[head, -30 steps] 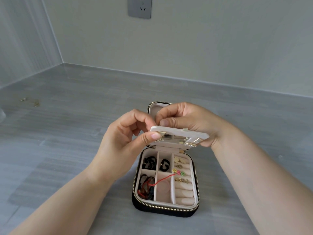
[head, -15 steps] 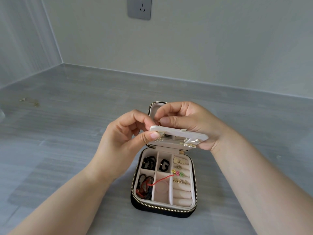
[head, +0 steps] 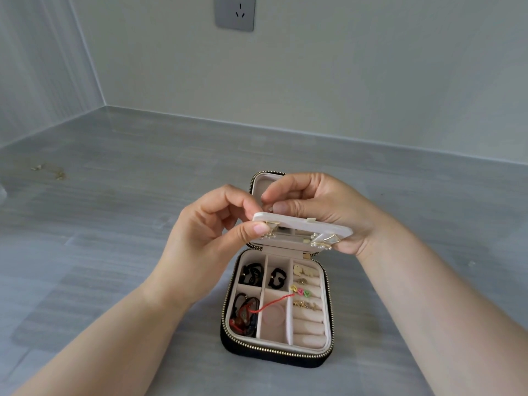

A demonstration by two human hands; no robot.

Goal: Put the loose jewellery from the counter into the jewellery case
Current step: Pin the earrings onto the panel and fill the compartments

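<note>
A black zipped jewellery case [head: 274,354] lies open on the grey counter, its pale compartments holding black hair ties, a red cord, small earrings and rings. Above it both hands hold the case's pale inner flap panel [head: 303,224] level. My left hand [head: 211,247] pinches a gold earring [head: 270,225] at the panel's left corner, thumb beneath. My right hand [head: 323,207] grips the panel's right end, its fingertips at the top near the left corner. A second gold and pearl earring [head: 324,242] hangs from the panel's right underside.
A thin gold chain [head: 50,170] lies loose on the counter at the far left. The wall behind carries a grey socket [head: 235,13]. The counter runs into a corner at the back left.
Both hands and the panel stay in almost the same place. The case appears slightly lower in view as the head shifted; my right fingertips have moved a little closer to the left corner.
</note>
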